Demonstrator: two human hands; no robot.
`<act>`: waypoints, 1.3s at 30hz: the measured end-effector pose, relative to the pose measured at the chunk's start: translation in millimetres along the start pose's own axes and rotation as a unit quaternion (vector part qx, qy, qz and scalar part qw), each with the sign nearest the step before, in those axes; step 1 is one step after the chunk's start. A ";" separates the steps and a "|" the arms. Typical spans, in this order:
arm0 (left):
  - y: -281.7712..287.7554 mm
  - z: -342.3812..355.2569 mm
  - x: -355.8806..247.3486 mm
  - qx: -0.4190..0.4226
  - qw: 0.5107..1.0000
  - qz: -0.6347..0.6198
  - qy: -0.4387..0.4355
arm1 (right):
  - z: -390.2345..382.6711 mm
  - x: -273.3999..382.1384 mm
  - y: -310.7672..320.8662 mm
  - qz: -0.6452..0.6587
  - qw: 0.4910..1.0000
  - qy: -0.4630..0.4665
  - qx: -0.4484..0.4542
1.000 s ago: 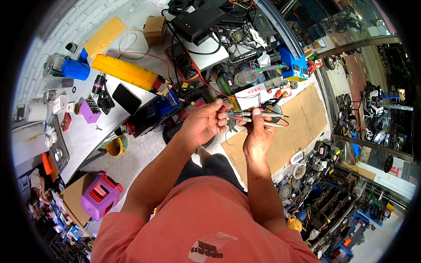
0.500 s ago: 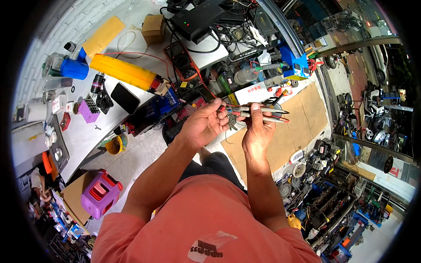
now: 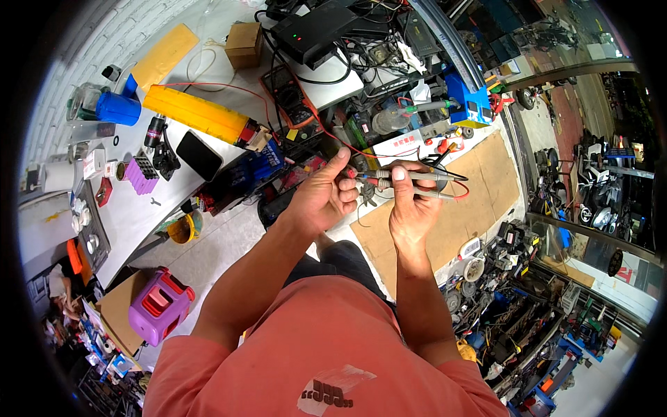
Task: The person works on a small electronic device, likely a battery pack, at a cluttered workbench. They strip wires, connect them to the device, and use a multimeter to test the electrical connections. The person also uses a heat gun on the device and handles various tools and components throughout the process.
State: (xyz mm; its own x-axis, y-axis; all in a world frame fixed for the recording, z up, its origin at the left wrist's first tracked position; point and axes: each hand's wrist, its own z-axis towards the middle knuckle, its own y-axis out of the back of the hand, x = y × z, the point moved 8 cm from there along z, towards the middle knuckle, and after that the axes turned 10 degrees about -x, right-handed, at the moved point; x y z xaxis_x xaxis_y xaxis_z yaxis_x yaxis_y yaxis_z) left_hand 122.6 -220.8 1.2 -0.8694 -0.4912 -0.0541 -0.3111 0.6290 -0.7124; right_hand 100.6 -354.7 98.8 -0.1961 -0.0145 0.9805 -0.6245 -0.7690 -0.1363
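Observation:
My right hand [image 3: 411,208] is closed around two grey test probes [image 3: 425,185], pinched side by side under the thumb. A red and a black lead curve from their right ends. The probes' left ends point toward my left hand [image 3: 321,197], where small red and blue parts [image 3: 356,175] show at the fingertips. My left fingers are curled in around something too small to name, and the thumb sticks up apart from them. An orange and black multimeter [image 3: 290,97] lies beyond my hands, with a red lead [image 3: 326,132] running from its area toward them.
On the white table at left are a phone [image 3: 199,156], a long yellow case [image 3: 198,115] and a blue cup [image 3: 118,109]. A black power unit [image 3: 313,31] with tangled cables stands at the back. Cardboard [image 3: 458,201] lies to the right, beside heaps of parts. A purple carrier [image 3: 161,307] sits lower left.
My left thumb has lifted away from the fingers. The right hand has shifted slightly to the right with the probes, and their leads now bow out in wider loops.

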 end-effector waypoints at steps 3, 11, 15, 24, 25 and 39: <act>-0.8 -1.5 -0.1 -0.035 0.999 0.008 -0.007 | 0.5 -0.5 -3.1 -0.003 1.000 -0.012 0.010; 4.3 0.8 1.2 -0.074 0.997 0.014 -0.007 | -0.2 -2.2 -4.8 -0.046 0.999 0.001 0.023; 6.2 3.5 2.1 -0.080 0.997 0.007 -0.006 | 0.2 0.5 -5.2 -0.077 0.996 0.021 0.028; -2.7 -0.6 3.1 -0.055 0.998 -0.009 0.010 | -3.0 16.0 -9.3 -0.133 0.982 0.128 0.049; -3.0 -1.0 3.2 -0.052 0.999 -0.008 0.010 | -3.2 19.0 -10.4 -0.139 0.979 0.139 0.051; -1.8 -4.1 7.0 -0.014 1.000 -0.010 0.025 | -8.4 27.4 -12.2 -0.183 0.974 0.121 0.064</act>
State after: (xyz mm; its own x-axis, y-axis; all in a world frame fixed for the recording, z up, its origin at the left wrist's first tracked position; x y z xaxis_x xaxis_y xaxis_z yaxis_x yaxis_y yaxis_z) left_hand 115.5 -222.9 4.9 -0.8812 -0.4727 -0.0049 -0.3375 0.6364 -0.6936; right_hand 96.5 -340.4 126.0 -0.1592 0.4146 0.8960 -0.5894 -0.7680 0.2506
